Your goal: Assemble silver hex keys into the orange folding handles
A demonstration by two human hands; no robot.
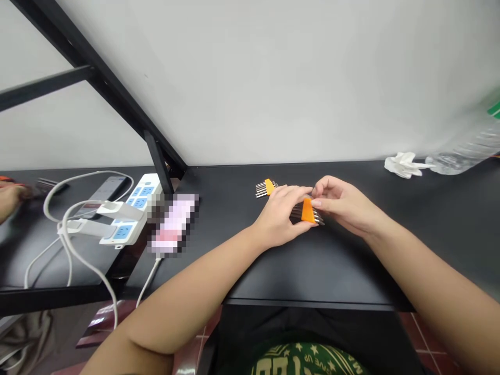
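An orange, wedge-shaped holder (308, 211) carries several thin metal rods side by side; they are too small to name for certain. My left hand (279, 216) grips this holder from the left, thumb along its near end and fingers over the far side. My right hand (341, 205) is at its far right corner, thumb and forefinger pinched close together. Whatever lies between those fingertips is too small to make out. Just beyond my left hand, a second, yellow-orange holder (269, 186) with similar silver rods rests on the black table (226, 208), partly covered by my fingers.
A phone (174, 224) with a blurred screen lies left on a cable. Past the black metal frame (156, 156) are a white power strip (135, 208), another phone (103, 195) and a person's hand (10, 200). Crumpled tissue (404, 165) and a plastic bottle (461, 156) lie back right.
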